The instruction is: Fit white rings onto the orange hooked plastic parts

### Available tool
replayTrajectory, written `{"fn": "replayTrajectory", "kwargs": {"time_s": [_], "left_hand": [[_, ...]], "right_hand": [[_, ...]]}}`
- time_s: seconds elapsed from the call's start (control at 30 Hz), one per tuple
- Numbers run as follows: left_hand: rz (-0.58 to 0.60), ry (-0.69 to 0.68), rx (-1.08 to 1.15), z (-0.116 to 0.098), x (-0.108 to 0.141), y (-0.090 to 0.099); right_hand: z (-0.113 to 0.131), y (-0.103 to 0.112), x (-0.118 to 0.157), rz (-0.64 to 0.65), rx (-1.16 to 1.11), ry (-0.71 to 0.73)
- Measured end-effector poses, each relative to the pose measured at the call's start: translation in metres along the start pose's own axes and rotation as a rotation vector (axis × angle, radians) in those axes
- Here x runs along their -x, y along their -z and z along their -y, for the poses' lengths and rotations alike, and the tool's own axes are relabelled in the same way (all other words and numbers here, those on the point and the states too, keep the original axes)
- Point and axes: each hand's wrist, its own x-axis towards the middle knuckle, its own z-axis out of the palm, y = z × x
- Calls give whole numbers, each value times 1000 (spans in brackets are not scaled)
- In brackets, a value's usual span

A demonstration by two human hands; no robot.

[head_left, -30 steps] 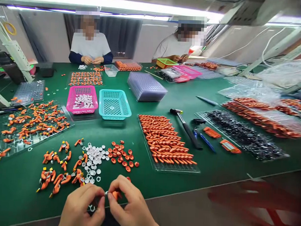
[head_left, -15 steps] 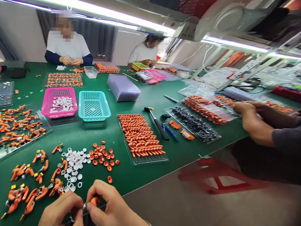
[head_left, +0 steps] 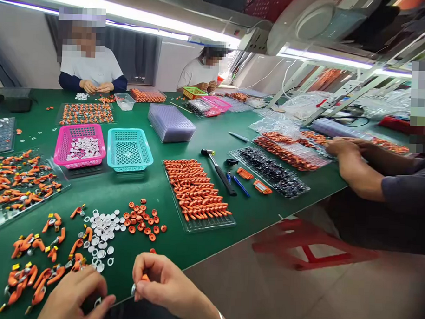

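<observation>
At the front edge of the green table my right hand [head_left: 164, 281] is closed, with a small orange part [head_left: 144, 278] with a silvery piece on it pinched between thumb and fingers. My left hand [head_left: 77, 294] is curled to the left of it, apart from it, with a small white ring [head_left: 98, 302] showing between thumb and fingers. Beyond my hands lie a loose pile of white discs and rings [head_left: 103, 232] and a group of orange caps [head_left: 140, 217]. Orange curved pieces with yellow and silver ends [head_left: 41, 284] lie scattered left of my left hand.
A pink basket [head_left: 57, 149] of white pieces and a turquoise basket [head_left: 129, 168] stand farther back. Right of centre are a tray of orange parts [head_left: 197, 191], a hammer [head_left: 221, 173] and a tray of black parts [head_left: 271, 171]. Co-workers sit opposite and at right.
My hands have drawn apart: the right one has moved a little right with the orange part, the left one slightly left. The whole view has shifted slightly.
</observation>
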Motion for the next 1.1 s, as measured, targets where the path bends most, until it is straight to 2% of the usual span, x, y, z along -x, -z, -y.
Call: {"fn": "replayTrajectory", "kwargs": {"time_s": [0.13,0.2,0.4,0.67,0.9,1.1], "left_hand": [[-169,58,-32,4,0,12],[-207,73,-77,5,-1,17],[-114,78,-223,5,-10,11],[-88,88,-294,7,-22,0],[-138,55,-288,7,-17,-1],[-181,-13,-259,11,-15,-4]], "right_hand": [[-7,1,2,-44,10,-1],[-8,0,2,-59,53,-2],[-5,-2,4,-52,185,18],[-7,-3,7,-45,213,42],[-11,-7,3,-111,238,29],[-5,-13,1,-142,322,75]]}}
